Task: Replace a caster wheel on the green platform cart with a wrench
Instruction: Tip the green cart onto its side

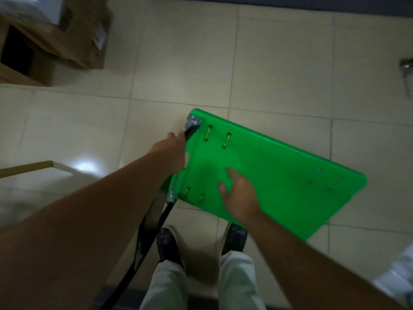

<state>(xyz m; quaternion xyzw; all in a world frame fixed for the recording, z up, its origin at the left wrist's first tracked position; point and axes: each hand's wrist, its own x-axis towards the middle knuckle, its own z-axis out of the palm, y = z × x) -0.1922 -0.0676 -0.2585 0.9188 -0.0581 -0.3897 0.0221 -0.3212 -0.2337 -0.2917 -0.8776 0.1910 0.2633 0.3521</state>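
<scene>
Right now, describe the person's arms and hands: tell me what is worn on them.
Nothing is worn. The left hand and right hand have no gloves. The left arm and right arm are bare to the frame's edge, with no sleeves in view. No watch, band or ring shows, though blur could hide a small one.
</scene>
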